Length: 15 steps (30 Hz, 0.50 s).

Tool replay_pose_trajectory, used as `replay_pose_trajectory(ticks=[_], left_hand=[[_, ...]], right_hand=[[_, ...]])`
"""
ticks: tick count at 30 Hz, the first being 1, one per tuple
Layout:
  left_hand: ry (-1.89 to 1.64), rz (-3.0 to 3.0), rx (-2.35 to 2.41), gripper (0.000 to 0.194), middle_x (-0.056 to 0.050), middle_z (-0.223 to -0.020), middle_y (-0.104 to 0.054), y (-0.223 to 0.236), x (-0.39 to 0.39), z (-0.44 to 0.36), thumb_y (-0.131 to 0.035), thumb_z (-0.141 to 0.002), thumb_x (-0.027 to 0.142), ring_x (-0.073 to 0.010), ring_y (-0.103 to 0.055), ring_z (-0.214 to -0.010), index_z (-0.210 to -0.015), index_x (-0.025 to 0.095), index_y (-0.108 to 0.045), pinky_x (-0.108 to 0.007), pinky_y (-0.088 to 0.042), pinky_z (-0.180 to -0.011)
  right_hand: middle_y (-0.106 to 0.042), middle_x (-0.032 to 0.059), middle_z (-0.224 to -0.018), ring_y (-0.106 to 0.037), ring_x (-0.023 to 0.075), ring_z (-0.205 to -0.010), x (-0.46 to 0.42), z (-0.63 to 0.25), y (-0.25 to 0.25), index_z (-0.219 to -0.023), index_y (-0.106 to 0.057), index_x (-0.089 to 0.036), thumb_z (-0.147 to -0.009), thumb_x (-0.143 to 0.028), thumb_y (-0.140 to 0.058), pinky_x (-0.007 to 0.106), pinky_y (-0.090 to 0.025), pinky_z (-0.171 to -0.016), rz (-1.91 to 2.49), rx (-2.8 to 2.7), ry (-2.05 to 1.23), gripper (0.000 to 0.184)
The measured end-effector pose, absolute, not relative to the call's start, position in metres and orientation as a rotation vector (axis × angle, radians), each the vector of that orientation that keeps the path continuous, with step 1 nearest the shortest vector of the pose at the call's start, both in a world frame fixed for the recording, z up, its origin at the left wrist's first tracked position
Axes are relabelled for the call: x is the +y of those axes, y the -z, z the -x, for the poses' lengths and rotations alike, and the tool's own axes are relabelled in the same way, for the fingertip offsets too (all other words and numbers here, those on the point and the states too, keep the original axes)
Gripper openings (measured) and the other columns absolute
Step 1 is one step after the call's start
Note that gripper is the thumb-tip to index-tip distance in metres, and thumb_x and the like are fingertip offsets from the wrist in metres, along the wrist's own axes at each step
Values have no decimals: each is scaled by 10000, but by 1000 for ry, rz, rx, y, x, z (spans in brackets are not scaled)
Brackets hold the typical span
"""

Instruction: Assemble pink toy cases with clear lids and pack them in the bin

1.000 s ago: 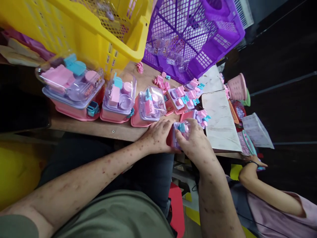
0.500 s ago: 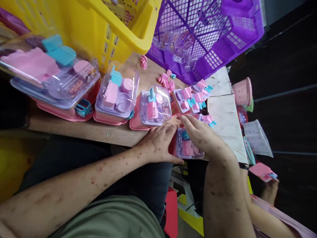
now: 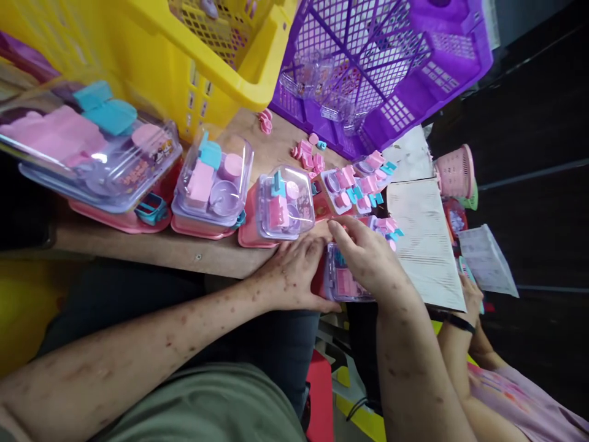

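Observation:
My left hand (image 3: 294,276) is wrapped round the near-left side of a small toy box (image 3: 347,282) with a pink base and clear lid, its thumb along the front edge. Over the lid lies my right hand (image 3: 375,255), gripping the box from above and covering its right part. Pink and teal pieces show through the lid. Left of my hands stand more such boxes: a nearby one (image 3: 278,215), a middle one (image 3: 211,187) and a larger, blurred one (image 3: 92,159). Beyond my right hand are lilac trays (image 3: 354,184) with small pink and teal pieces, without lids.
A yellow basket (image 3: 193,55) and a purple crate (image 3: 391,123) holding clear covers stand at the back. Loose pink pieces (image 3: 306,153) lie on the wooden table (image 3: 257,144). White cardboard (image 3: 426,239) covers its right end. A co-worker's arm (image 3: 460,337) is at the right.
Both my hands stay on the same box; the right hand has shifted slightly over the lid. The co-worker's hand has moved to the cardboard's edge, and the pink piece there is out of view.

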<state>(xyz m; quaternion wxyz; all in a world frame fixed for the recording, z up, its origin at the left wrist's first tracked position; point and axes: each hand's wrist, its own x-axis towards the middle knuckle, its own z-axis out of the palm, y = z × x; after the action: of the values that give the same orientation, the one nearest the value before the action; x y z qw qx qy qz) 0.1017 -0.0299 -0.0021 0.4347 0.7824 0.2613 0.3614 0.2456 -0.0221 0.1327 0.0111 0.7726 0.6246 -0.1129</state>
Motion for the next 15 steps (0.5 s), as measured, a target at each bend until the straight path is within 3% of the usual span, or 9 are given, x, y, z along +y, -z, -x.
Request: replay_pose_trajectory(ticks=[3,8,11,15], left_hand=[[-998,-1930,616,1257,-212,-1655,-510,5,-31,-102,-997,-704,722,-460,-461,-1586,-1646,210,-340,-643,-379,-1323],[-1026,-1875,570,1187,-211,-1603,-566,5,-32,-101,-1021,-706,633,-462,-530,-1514,-1615,166,-416,-654,-410,-1293],[-1077,-1869,583,1142,-223,-1580,-591,-6,-34,-97,-1028,-716,534,-476,-559,-1477,-1607,137,-435,-676,-420,-1277],[-1147,-2006,579,1134,-153,-1541,-659,-23,-43,-91,-1039,-674,589,-393,-651,-1418,-1590,206,-491,-524,-524,-1253]], right_hand=[[-831,88,-1120,-774,315,-1024,-28,-246,-130,-1225,-752,-259,-1078,-666,-504,415,-543,-902,-2579,2039,366,499],[-815,138,-1092,-763,337,-1055,-39,-227,-130,-1223,-735,-211,-1143,-484,-415,413,-522,-903,-2491,2011,-114,428],[-810,166,-1139,-759,339,-1108,-39,-215,-138,-1225,-732,-191,-1151,-464,-401,407,-522,-918,-2381,2032,-121,435],[-823,178,-1009,-795,354,-974,-49,-221,-153,-1028,-737,-203,-1057,-464,-468,436,-582,-837,-2400,2235,-25,376]])
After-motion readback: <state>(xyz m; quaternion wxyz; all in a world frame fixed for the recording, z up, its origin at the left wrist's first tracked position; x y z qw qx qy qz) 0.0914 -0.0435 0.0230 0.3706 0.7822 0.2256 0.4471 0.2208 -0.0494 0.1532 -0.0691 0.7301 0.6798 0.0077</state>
